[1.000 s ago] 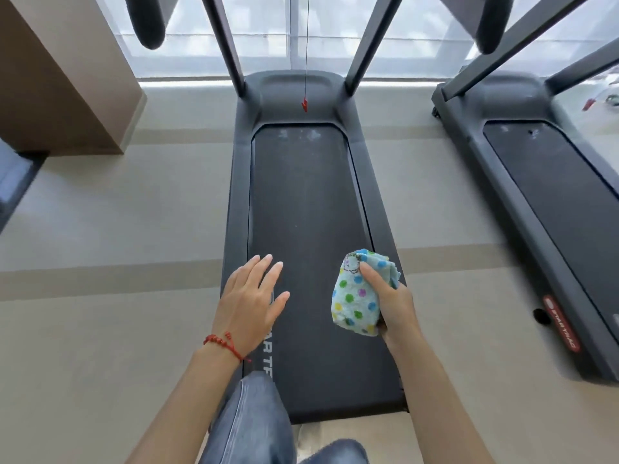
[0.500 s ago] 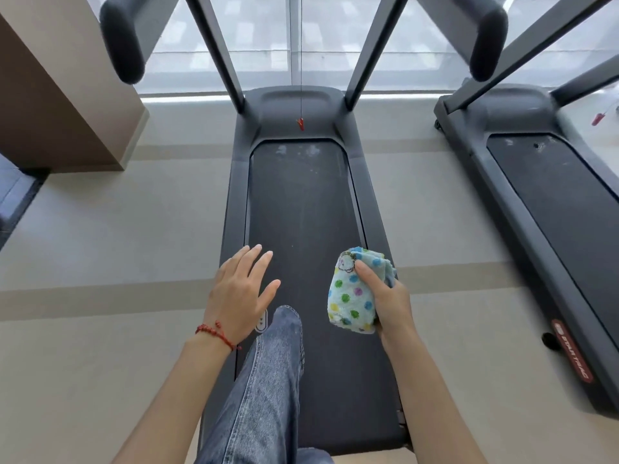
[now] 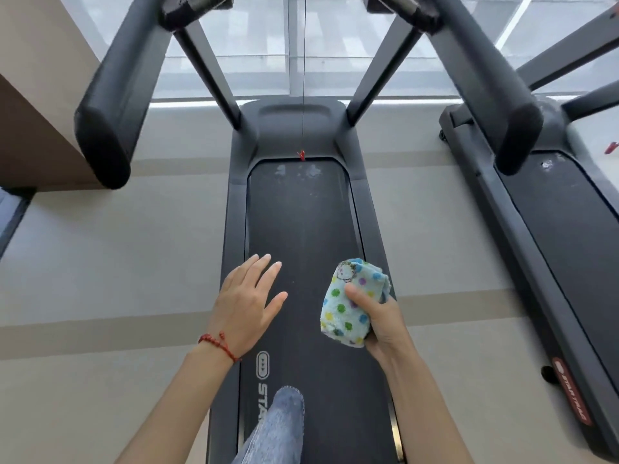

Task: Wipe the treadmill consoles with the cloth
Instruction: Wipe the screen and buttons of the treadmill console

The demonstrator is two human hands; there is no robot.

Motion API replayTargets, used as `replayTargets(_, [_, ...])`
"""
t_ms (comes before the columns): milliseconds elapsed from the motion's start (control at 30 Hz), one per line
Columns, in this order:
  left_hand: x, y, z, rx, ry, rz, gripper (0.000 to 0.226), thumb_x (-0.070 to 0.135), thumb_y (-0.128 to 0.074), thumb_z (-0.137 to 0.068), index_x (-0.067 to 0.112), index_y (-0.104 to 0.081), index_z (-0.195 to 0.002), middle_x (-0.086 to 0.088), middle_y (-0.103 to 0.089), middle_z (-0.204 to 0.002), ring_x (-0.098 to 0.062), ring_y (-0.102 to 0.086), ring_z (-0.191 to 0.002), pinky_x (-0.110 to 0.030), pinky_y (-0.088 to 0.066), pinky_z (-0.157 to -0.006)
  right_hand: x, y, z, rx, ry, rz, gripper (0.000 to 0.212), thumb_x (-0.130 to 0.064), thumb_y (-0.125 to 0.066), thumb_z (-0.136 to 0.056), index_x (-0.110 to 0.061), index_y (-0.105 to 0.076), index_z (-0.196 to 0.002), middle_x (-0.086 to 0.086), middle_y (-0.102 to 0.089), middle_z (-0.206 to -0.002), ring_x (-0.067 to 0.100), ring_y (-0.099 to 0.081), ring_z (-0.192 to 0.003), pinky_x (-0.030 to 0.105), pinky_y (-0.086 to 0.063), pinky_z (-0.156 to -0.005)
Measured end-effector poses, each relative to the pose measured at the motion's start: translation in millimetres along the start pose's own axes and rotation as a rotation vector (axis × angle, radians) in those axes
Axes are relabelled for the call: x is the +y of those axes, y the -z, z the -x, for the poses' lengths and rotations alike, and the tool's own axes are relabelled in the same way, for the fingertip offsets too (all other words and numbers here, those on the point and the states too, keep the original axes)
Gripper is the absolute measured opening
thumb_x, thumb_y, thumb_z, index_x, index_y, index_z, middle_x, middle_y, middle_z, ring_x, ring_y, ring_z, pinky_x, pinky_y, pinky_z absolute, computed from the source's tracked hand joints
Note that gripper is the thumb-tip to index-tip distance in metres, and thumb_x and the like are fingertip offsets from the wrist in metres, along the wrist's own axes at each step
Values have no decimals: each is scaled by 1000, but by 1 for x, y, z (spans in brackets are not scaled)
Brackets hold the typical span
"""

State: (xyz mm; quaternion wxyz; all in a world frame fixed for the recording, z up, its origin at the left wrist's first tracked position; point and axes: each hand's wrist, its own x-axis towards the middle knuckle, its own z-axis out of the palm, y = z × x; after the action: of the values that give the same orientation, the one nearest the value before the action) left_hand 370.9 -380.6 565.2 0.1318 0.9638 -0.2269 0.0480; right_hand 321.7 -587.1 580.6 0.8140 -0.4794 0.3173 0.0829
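1. Right hand — grip closed round the cloth, thumb across its front, remaining fingers hidden behind the fabric. Held in the air over the right edge of the treadmill belt.
2. Cloth — pale blue, coloured dots, bunched into a wad; upper end stands above the grip, lower end hangs just below the thumb. Folds at the back not visible.
3. Left hand — fingers straight and slightly spread, holding nothing; level with the grip and to its left, apart from the cloth, over the belt's left edge. Red cord bracelet at the wrist.
4. Open room — bare belt runs ahead of the grip to the motor cover; the two hands stand apart with belt showing between them.
5. Left handrail and right handrail — padded ends, above and ahead of the grip, one on each side.
6. Red clip on a thin cord, hanging far ahead of the grip between the uprights.
7. Second treadmill — right of the grip, a strip of floor between; cut off by the frame edge.
8. Consoles — out of frame at the top; only undersides of fittings show.
9. Denim-clad leg — below the grip, cut off at the bottom edge.
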Motion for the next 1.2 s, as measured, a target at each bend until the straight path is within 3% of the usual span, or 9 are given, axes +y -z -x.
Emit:
replayTargets(300, [6,66,-86,69,-58,-10,67,48,-14,-100,4,-62,-119,-13,-61,-120,-30,-55,-114,-39,-44,-94,-100,-35,-15,64,6,117,45,-12,-78,-69,-10,-60,-110,13,-69,-103,29,-68,-91,51,-55,-81])
replayTargets(400, [13,68,-117,74,-61,-9,67,48,-14,-100,5,-61,-120,-13,-61,-121,-30,-54,-115,-38,-40,-95,-134,-36,-32,78,35,132,35,-11,-76,-71,-12,-61,-103,12,-69,-101,28,-68,-91,51,-55,-82])
replayTargets(600, [29,67,-189,113,-28,-51,68,48,-13,-100,5,-61,-121,-12,-61,-122,-29,-53,-117,-41,-47,-91,-203,-37,-84,20,70,148,29,-10,-76,-71,-15,-63,-97,11,-70,-98,29,-68,-90,51,-54,-82])
replayTargets(767, [34,80,-248,194,31,-77,67,48,-14,-100,4,-61,-120,-15,-61,-121,-30,-51,-116,-36,-33,-97,-267,-49,-127,-51,99,187,28,-10,-76,-71,-15,-63,-96,8,-70,-93,27,-68,-87,47,-56,-78])
replayTargets(967, [11,91,-316,227,70,-104,67,48,-15,-100,3,-61,-120,-16,-60,-122,-31,-53,-114,-36,-32,-98,-318,-82,-183,-97,142,232,28,-11,-76,-72,-12,-64,-97,8,-71,-93,26,-69,-86,44,-57,-75])
replayTargets(1133, [-29,96,-387,291,86,-110,57,44,-28,-97,4,-61,-121,-15,-60,-122,-32,-55,-114,-42,-43,-96,-355,-129,-238,-121,199,265,29,-12,-76,-72,-12,-64,-99,9,-71,-94,26,-69,-86,45,-56,-77])
replayTargets(1200, [-50,101,-419,329,73,-114,57,44,-27,-98,3,-60,-121,-16,-60,-121,-32,-55,-114,-40,-39,-96,-372,-151,-261,-135,242,271,25,-12,-75,-73,-16,-63,-94,8,-71,-95,25,-69,-86,44,-56,-77])
